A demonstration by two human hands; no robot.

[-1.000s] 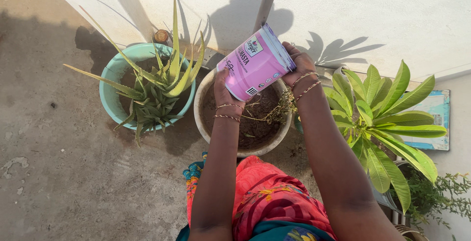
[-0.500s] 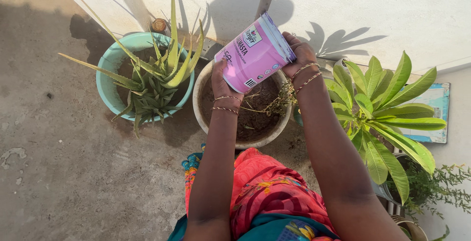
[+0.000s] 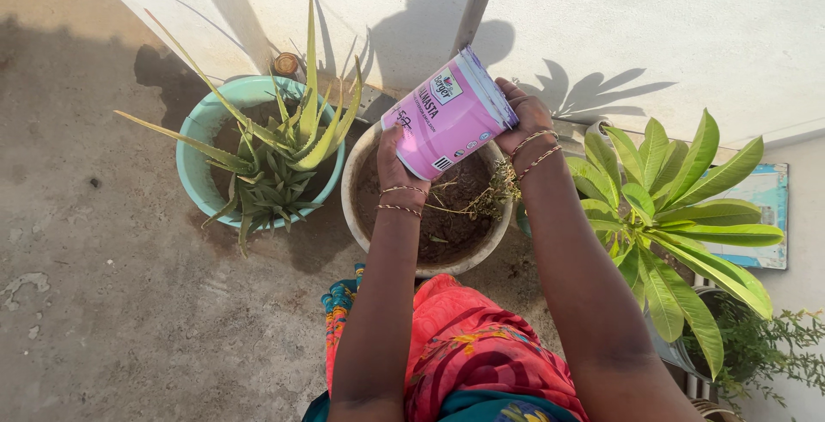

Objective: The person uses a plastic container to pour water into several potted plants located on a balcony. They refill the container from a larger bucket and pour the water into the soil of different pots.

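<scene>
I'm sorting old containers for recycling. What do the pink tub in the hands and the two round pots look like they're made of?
Pink tub: likely plastic, smooth with a slight sheen and a printed label. Teal pot: probably plastic or painted, with an even colour and a thin rim. Pale pot: looks like cement or clay, matte with a thick, soil-stained rim.

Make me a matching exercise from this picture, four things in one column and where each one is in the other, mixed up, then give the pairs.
Things:
1. pink tin
2. aloe plant
3. broad-leaved plant
4. dry twig

Places:
A. in the teal pot, on the left
B. lying on the soil of the cream pot
C. tilted between the left hand and right hand
D. on the right, beside the right forearm

Pairs: 1-C, 2-A, 3-D, 4-B
</scene>
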